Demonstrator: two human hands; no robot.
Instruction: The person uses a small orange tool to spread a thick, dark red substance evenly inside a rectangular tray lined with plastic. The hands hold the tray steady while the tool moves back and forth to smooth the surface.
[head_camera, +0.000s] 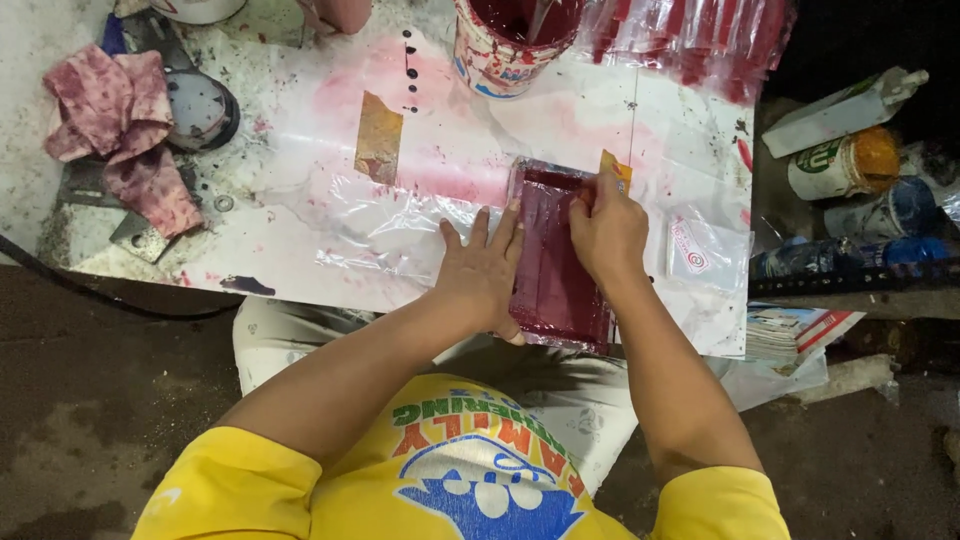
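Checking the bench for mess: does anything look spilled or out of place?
Yes. Red ink stains the white table cover well outside the red-inked frame, and a stained rag lies crumpled at the far left.

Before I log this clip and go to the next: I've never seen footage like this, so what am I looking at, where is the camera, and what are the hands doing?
There is no machine here. One camera sits on a person's head and looks straight down, so you see their yellow shirt at the bottom and both bare arms reaching forward.

The left hand lies flat, fingers spread, at the left edge of a dark red rectangular frame on the table. The right hand presses a small yellow-orange piece at the frame's top edge.

The frame rests on a clear plastic sheet over a white, pink-stained table. Nearby are a can of red ink, a stained rag at left, a strip of brown tape, and a small clear bag at right. Cans and bottles stand beyond the table's right edge.
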